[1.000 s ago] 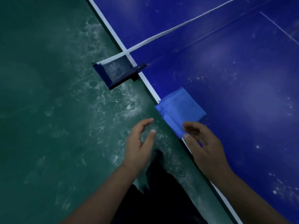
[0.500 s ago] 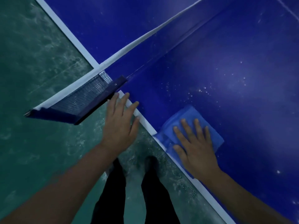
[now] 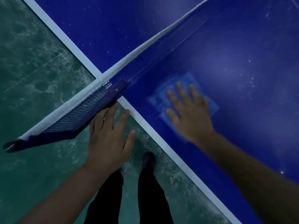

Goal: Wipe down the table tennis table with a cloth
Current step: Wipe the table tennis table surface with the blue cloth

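The blue table tennis table (image 3: pixel 242 54) fills the right and top of the head view, its surface speckled with white dust. A folded light-blue cloth (image 3: pixel 208 102) lies flat on it, a little in from the white side line. My right hand (image 3: pixel 189 113) presses on the cloth with straight, spread fingers and looks blurred. My left hand (image 3: pixel 108 139) is spread flat at the table's white edge, its fingertips right beside the net's end.
The net (image 3: pixel 145 46) with its white top band runs diagonally across the table, and its dark end post (image 3: pixel 68 126) sticks out over the green floor (image 3: pixel 32 78). My two dark-trousered legs (image 3: pixel 126 191) stand close to the table's side edge.
My right hand went from reaching for the cloth at the table's edge to pressing flat on it, then slid it further onto the table. My left hand came to the table edge by the net.
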The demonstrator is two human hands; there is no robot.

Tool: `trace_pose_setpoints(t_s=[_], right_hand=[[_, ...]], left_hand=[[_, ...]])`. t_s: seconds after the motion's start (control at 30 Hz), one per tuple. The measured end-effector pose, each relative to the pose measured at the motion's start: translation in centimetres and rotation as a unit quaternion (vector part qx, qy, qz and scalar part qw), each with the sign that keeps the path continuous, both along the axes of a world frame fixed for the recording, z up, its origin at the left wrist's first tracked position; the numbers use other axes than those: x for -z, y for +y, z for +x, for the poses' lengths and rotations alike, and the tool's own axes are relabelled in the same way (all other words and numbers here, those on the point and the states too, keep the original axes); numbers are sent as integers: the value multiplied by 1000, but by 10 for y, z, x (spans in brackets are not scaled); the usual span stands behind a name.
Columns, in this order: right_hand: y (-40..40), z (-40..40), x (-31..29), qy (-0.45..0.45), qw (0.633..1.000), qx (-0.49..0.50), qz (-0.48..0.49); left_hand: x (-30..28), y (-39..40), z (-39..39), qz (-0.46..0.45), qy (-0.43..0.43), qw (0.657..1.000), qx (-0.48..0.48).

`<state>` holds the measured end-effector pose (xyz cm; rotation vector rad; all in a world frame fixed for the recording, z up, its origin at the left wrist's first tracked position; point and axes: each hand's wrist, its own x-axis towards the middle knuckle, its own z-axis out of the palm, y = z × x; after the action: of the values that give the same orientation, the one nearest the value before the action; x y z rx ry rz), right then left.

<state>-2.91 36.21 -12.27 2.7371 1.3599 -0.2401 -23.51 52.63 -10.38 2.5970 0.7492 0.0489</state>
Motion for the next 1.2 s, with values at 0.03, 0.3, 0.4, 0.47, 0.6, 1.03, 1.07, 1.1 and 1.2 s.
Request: trace_pose_setpoints(t_s=[0.03,0.3,0.4,0.47,0.6,1.03,1.07,1.1,1.2], right_hand=[[-6,23,-2,-14,999,40,-5],[32,-57,9,-6,998,-45,45],[3,-2,7,-31,999,-22,0],[0,40,2,-24,986,162,6],[38,-18,7,-7,996,86,37],[76,34,5,10,998,41,41],[67,25,3,10,1000,-7,25],[60,34,-1,9,999,-32,13],[61,111,-5,6,997,71,16]], left_hand=[[-1,1,-1,4,13,1000,5],[-12,5,-1,-1,32,999,-23],[-14,3,-1,-5,30,999,-32],[-14,2,-3,3,31,999,-34],[-10,1,-2,26,48,998,-35],[-9,0,-3,34,46,996,-71],[-9,0,-4,33,46,996,-75],[-9,0,-5,34,46,996,-75],[-7,1,-8,44,48,996,-60]])
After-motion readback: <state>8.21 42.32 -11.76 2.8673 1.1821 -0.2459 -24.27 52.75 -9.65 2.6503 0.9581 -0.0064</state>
